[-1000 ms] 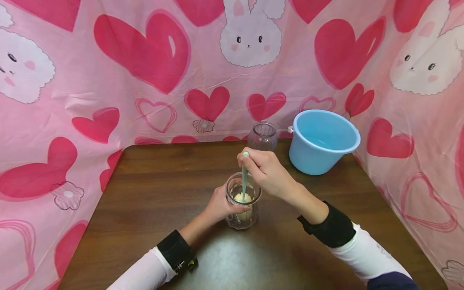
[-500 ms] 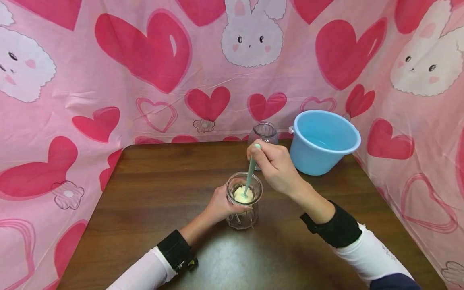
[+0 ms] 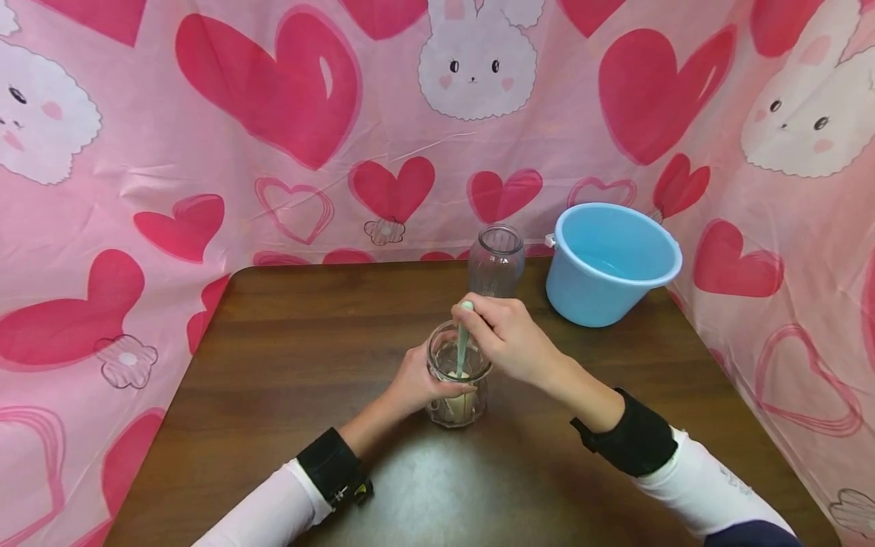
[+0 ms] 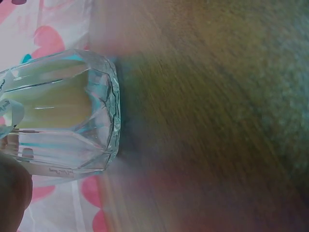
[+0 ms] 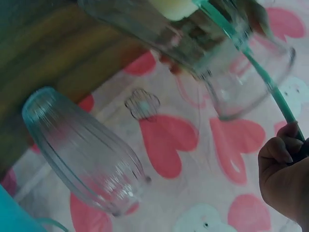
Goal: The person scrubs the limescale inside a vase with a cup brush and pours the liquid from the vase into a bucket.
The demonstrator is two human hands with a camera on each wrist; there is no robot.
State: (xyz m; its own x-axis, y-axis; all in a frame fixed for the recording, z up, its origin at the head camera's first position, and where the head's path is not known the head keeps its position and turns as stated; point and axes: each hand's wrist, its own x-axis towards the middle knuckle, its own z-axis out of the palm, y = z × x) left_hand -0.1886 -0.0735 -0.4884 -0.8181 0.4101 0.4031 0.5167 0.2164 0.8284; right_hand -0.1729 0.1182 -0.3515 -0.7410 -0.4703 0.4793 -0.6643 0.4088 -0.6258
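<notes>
The right hand's grip (image 3: 507, 336) had come lower and shifted toward the left edge of the table (image 3: 307, 342); the green stick (image 3: 462, 346) stood more upright, and the pale lump (image 3: 461, 404) sat deeper in the clear jar (image 3: 481, 396).

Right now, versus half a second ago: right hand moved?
Yes, the right hand moved left and down in the head view, judged against the blue bucket.

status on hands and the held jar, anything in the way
Left hand grips near jar. Right hand grips green stick, lower end inside at pale contents. Far jar, blue bucket beyond; seemingly nothing blocking.
</notes>
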